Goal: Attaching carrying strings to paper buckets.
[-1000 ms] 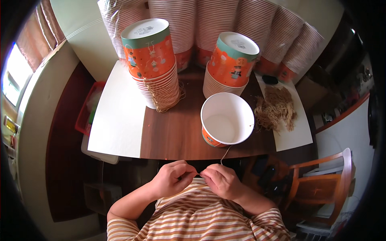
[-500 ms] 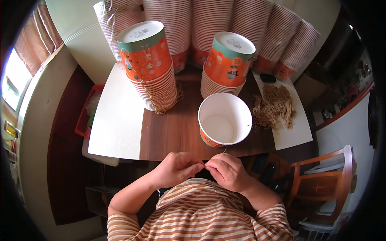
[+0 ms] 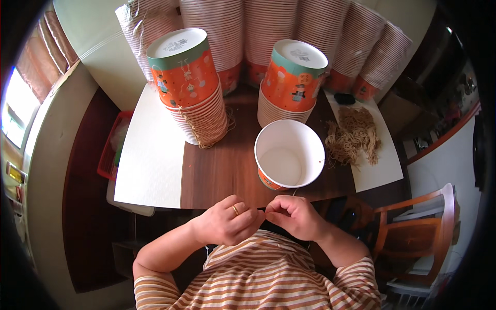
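Note:
My left hand [image 3: 231, 221], with a ring on one finger, is closed with its fingertips pressed together. Its tips meet those of my right hand [image 3: 294, 217], which is pinched just in front of the table edge. A thin string [image 3: 295, 191] shows between my right hand and the near rim of a white-lined paper bucket [image 3: 276, 165]. What my left fingers pinch is too small to make out. The bucket stands upright, mouth up, with a small bit of string at its right rim.
Two upside-down stacks of orange and green paper buckets [image 3: 188, 77] [image 3: 293, 77] stand behind. Strings hang over the left stack. A tangle of tan strings [image 3: 356, 134] lies at right. Tall wrapped bucket stacks [image 3: 212, 36] line the back; a wooden chair [image 3: 413, 232] is at right.
My left hand has rolled over so its knuckles and ring now show. My right hand has shifted slightly to the right, its fingers still pinched. The bucket stays in place.

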Action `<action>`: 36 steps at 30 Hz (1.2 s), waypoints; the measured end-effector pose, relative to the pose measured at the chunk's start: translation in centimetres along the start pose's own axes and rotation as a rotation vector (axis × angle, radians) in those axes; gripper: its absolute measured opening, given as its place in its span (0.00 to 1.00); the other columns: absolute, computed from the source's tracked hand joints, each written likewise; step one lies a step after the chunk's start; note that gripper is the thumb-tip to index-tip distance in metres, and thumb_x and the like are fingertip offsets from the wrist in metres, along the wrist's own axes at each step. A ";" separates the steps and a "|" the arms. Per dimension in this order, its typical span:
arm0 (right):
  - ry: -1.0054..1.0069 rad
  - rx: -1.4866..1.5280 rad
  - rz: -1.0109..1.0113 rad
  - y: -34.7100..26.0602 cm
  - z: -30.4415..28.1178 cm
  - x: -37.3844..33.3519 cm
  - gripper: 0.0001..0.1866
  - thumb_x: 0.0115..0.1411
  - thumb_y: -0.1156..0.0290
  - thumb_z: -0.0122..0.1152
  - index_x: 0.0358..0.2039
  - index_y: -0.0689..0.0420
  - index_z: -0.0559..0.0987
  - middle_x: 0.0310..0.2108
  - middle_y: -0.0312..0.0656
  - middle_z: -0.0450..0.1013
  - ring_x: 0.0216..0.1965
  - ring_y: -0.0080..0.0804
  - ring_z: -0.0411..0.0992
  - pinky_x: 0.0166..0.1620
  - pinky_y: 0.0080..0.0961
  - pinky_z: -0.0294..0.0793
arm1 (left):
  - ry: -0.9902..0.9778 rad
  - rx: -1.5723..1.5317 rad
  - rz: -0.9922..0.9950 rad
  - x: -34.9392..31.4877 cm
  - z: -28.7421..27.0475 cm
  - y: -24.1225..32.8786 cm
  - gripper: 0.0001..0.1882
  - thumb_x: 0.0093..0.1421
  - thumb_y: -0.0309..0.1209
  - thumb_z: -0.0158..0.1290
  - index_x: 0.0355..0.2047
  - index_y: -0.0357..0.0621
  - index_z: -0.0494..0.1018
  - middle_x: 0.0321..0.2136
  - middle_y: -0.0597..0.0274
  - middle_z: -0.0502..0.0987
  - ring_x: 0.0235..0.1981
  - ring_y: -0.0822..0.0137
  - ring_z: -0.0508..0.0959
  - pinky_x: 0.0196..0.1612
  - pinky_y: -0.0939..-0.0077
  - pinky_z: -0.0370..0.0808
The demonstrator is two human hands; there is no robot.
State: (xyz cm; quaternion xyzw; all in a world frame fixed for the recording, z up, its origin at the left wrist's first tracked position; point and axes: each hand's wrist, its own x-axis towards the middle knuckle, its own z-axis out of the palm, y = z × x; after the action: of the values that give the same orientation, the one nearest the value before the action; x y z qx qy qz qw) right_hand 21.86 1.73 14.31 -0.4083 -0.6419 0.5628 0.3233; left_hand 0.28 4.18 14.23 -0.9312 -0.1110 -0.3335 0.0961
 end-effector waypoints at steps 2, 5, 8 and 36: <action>-0.094 0.151 0.136 -0.6 -0.5 0.5 0.08 0.60 0.69 0.59 0.35 0.62 0.77 0.26 0.32 0.72 0.28 0.14 0.67 0.30 0.15 0.67 | 0.028 0.017 0.076 -0.1 0.2 -0.9 0.10 0.46 0.25 0.58 0.32 0.39 0.77 0.28 0.65 0.70 0.26 0.72 0.70 0.26 0.78 0.68; -0.246 0.322 0.321 -0.8 -1.3 1.1 0.11 0.61 0.64 0.59 0.35 0.59 0.77 0.24 0.29 0.70 0.23 0.11 0.62 0.25 0.11 0.62 | 0.030 0.063 0.224 0.8 -0.8 -2.0 0.11 0.44 0.25 0.57 0.31 0.41 0.77 0.28 0.66 0.69 0.25 0.72 0.70 0.26 0.78 0.68; -0.305 0.479 0.385 -1.4 -1.9 1.8 0.10 0.61 0.66 0.58 0.37 0.59 0.77 0.23 0.29 0.69 0.19 0.11 0.59 0.22 0.10 0.58 | 0.074 0.156 0.344 1.9 -1.6 -3.2 0.09 0.45 0.29 0.55 0.29 0.45 0.76 0.26 0.68 0.69 0.26 0.73 0.70 0.27 0.79 0.67; 0.128 -0.524 -0.082 2.6 -6.3 13.6 0.06 0.55 0.75 0.56 0.23 0.63 0.74 0.19 0.39 0.72 0.22 0.23 0.69 0.27 0.24 0.69 | 0.034 -0.423 -0.793 0.1 6.7 -10.9 0.09 0.55 0.22 0.53 0.37 0.36 0.76 0.31 0.55 0.75 0.31 0.62 0.77 0.31 0.74 0.74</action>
State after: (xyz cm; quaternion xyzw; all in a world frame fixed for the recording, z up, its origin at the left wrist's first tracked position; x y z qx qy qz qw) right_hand 21.51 16.77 12.17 -0.4864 -0.7600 0.3368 0.2691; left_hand 1.45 16.34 10.31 -0.8101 -0.3872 -0.3753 -0.2300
